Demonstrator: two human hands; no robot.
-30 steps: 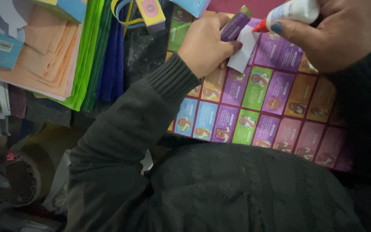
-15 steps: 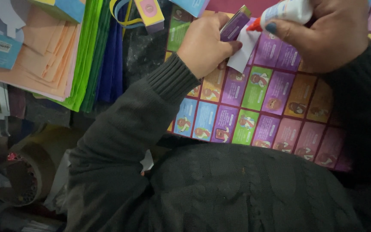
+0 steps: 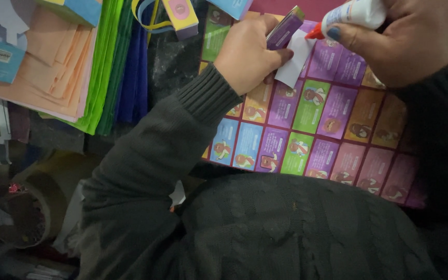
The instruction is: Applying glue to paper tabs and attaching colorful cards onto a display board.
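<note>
Little has shifted since the earlier frames: both hands stay over the large printed sheet of small coloured picture cards (image 3: 333, 124), the nozzle a touch closer to the paper. Left hand (image 3: 247, 54) has its fingers closed round a small purple folded card with a white flap (image 3: 289, 44), tilting it up, apparently to present the flap to the nozzle. Right hand (image 3: 408, 39) is wrapped firmly about a white glue bottle with a red tip (image 3: 346, 15), the tip just beside the flap. Left of the sheet lie a stack of peach, green and blue paper sheets (image 3: 86, 67) and a yellow-pink box (image 3: 180, 15). Below that, a brown tape roll (image 3: 24, 212) sits in shadow.
</note>
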